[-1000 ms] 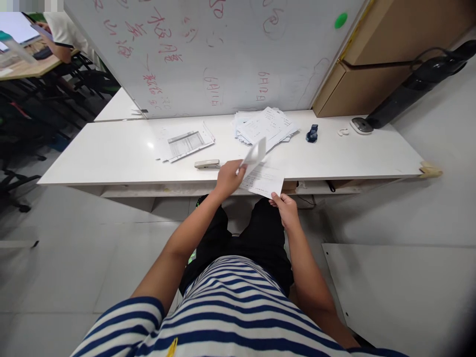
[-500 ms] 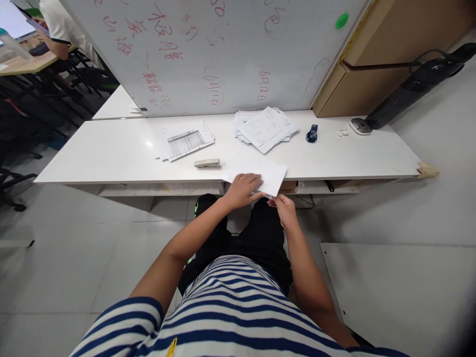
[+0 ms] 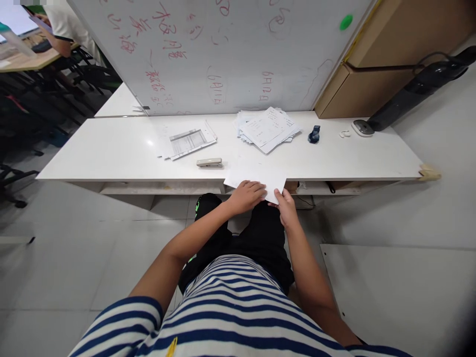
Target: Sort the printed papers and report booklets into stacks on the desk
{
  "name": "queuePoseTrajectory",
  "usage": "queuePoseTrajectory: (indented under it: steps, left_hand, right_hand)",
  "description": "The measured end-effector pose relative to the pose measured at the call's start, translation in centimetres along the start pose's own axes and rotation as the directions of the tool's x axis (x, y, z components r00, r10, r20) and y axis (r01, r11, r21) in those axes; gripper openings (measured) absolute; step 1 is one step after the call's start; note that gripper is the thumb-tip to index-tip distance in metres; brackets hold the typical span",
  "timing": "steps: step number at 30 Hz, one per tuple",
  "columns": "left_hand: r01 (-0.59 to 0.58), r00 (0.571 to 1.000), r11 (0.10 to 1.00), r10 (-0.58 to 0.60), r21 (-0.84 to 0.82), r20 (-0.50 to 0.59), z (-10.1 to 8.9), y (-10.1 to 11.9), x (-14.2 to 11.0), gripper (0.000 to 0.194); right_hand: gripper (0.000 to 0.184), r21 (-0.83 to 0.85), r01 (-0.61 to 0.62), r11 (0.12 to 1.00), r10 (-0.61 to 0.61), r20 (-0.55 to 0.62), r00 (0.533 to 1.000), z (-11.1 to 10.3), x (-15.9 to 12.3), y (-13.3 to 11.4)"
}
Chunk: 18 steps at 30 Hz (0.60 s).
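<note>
White paper (image 3: 256, 177) lies at the desk's front edge, its near part overhanging. My left hand (image 3: 246, 197) rests along its near edge, fingers over the top; the thumb is mostly hidden. At the near right corner, my right hand (image 3: 286, 208) pinches the paper, thumb on top and fingers underneath. A beige stapler (image 3: 209, 163) lies to the left of the paper. Behind it are sheets with a printed grey table (image 3: 189, 143). A loose stack of written papers (image 3: 268, 130) sits farther back, near the whiteboard.
A whiteboard (image 3: 238, 54) with red writing stands along the desk (image 3: 111, 148). To the right are a dark blue object (image 3: 314, 134), small white pieces (image 3: 344, 134), a mouse (image 3: 363, 127), a black bottle (image 3: 412, 96) and cardboard boxes (image 3: 372, 89). Another person (image 3: 70, 29) sits far left.
My right thumb has come on top of the paper's corner. My left hand has shifted slightly toward me, and the paper's near part has moved with it.
</note>
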<state>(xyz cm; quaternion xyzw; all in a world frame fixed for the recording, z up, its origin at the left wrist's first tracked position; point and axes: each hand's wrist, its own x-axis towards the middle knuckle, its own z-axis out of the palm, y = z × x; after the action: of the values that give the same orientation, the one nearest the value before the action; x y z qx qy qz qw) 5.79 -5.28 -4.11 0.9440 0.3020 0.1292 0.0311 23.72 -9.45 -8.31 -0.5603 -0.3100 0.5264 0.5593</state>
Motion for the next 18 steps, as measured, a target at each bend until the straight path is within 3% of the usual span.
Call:
queuePoseTrajectory:
  steps: [5,7,9,11,13,16,17,18]
  left_hand:
    - [-0.006,0.998,0.994,-0.001,-0.108,-0.066,-0.1,0.7,-2.0,0.03]
    - [0.09,0.985,0.984,-0.112,-0.156,-0.134,0.0,0.5,-3.1,0.029]
    - [0.227,0.935,0.944,-0.28,-0.241,-0.217,0.3,0.0,-4.1,0.026]
    - [0.36,0.834,0.854,-0.475,-0.375,-0.281,0.7,-0.7,-5.0,0.024]
    - [0.469,0.69,0.705,-0.668,-0.531,-0.279,1.3,-1.3,-5.7,0.024]
    - [0.546,0.478,0.401,-0.87,-0.735,-0.119,2.0,-2.1,-6.1,0.035]
    - [0.537,0.434,0.288,-0.9,-0.793,-0.033,2.2,-2.3,-6.1,0.041]
    - [0.509,0.42,0.174,-0.905,-0.843,0.066,2.3,-2.5,-6.1,0.046]
  right_hand:
    - [0.043,-0.015,0.013,1.0,-0.013,0.003,1.0,-0.1,-0.2,-0.3]
    - [0.039,-0.032,0.007,0.999,-0.006,0.018,1.0,-0.4,-0.4,-0.4]
    - [0.037,-0.054,0.001,0.999,0.001,0.037,0.999,-0.9,-0.7,-0.4]
    - [0.038,-0.068,0.0,0.998,0.004,0.052,0.999,-1.4,-1.0,-0.4]
    - [0.041,-0.077,0.0,0.997,0.005,0.065,0.998,-1.8,-1.1,-0.3]
    - [0.045,-0.104,-0.005,0.995,0.016,0.111,0.994,-2.2,-1.3,-0.2]
    - [0.045,-0.111,-0.007,0.994,0.021,0.126,0.992,-2.3,-1.3,-0.1]
    - [0.045,-0.115,-0.011,0.993,0.027,0.139,0.99,-2.4,-1.3,-0.1]
